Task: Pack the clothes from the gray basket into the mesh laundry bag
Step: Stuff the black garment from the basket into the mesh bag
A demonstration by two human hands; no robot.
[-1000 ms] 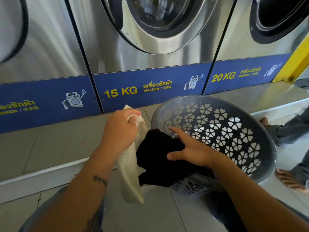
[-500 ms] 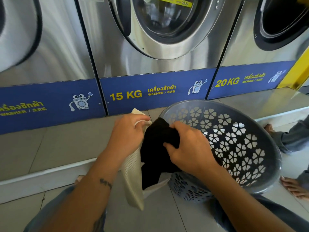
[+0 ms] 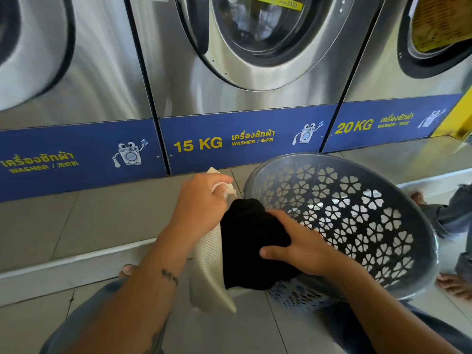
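A gray basket (image 3: pixel 398 208) with flower-shaped holes stands tilted on the floor at right; I see no clothes inside it. My left hand (image 3: pixel 201 205) grips the top edge and drawstring of a cream mesh laundry bag (image 3: pixel 209 272), which hangs down below it. A black garment (image 3: pixel 247 241) bulges at the bag's mouth, between the bag and the basket. My right hand (image 3: pixel 298 244) holds the garment from the right, fingers curled over it and thumb underneath.
A row of steel washers (image 3: pixel 245 60) with blue base panels stands on a raised tiled step (image 3: pixel 76 226) straight ahead. Another person's bare feet (image 3: pixel 452 284) and jeans are at the right edge. My own knees are low in view.
My right hand has taken the black garment out of the basket and moved it left into the mouth of the mesh bag. My left hand has kept hold of the bag's top.
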